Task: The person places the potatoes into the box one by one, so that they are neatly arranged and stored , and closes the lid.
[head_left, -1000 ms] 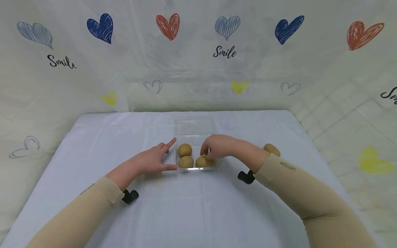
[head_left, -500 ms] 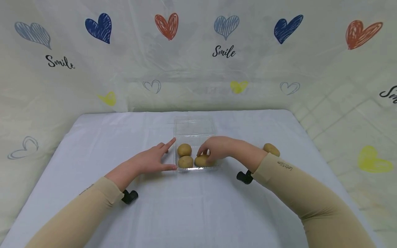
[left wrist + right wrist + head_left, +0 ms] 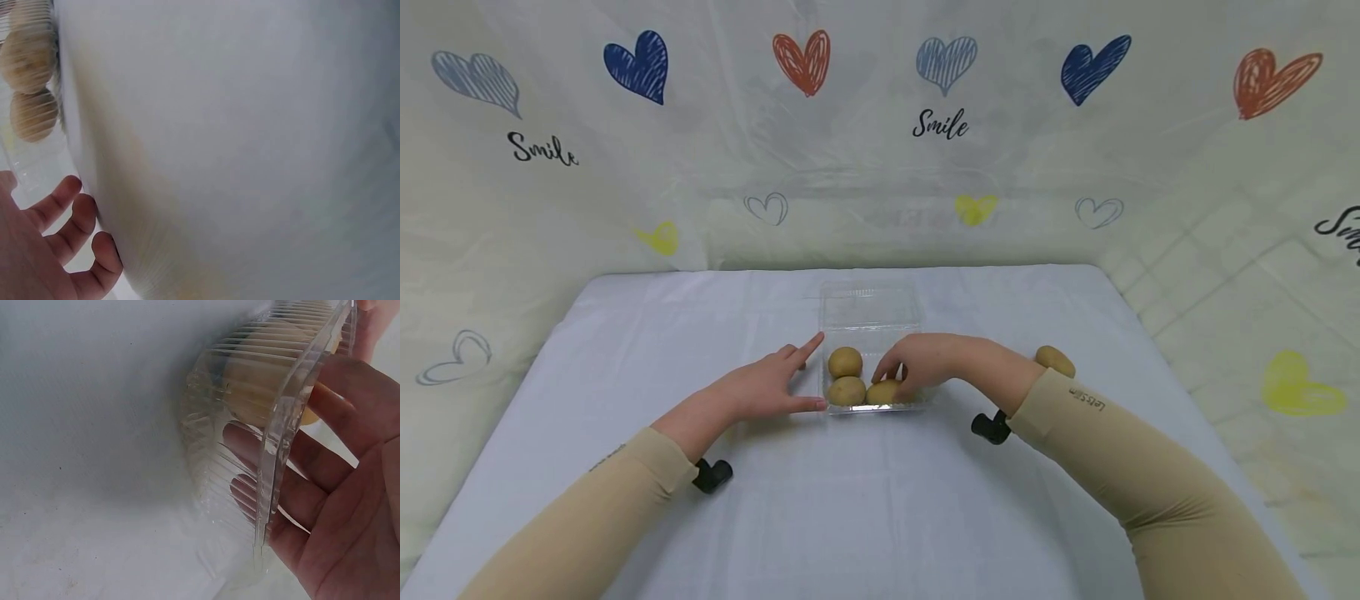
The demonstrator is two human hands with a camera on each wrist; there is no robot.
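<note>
A clear plastic clamshell container (image 3: 868, 342) lies with its lid folded back on the table. Two potatoes (image 3: 846, 362) sit in its left side, one behind the other. At the front right of the container my right hand (image 3: 928, 360) reaches in from above and holds another potato (image 3: 882, 392). Through the ribbed wall in the right wrist view, that potato (image 3: 256, 381) shows beside the fingers. My left hand (image 3: 767, 386) is spread at the container's left edge, index finger and thumb extended against it. Its other fingers (image 3: 81, 219) bend loosely near the tablecloth.
One more potato (image 3: 1056, 361) lies on the white tablecloth (image 3: 865, 500) to the right, just behind the right forearm. A backdrop printed with hearts (image 3: 802, 62) rises behind the table. Black wrist cameras (image 3: 712, 476) hang under both wrists.
My right hand has shifted slightly left and down inside the container, and the potato it holds has slid left toward the front left potato. The left hand has stayed in place.
</note>
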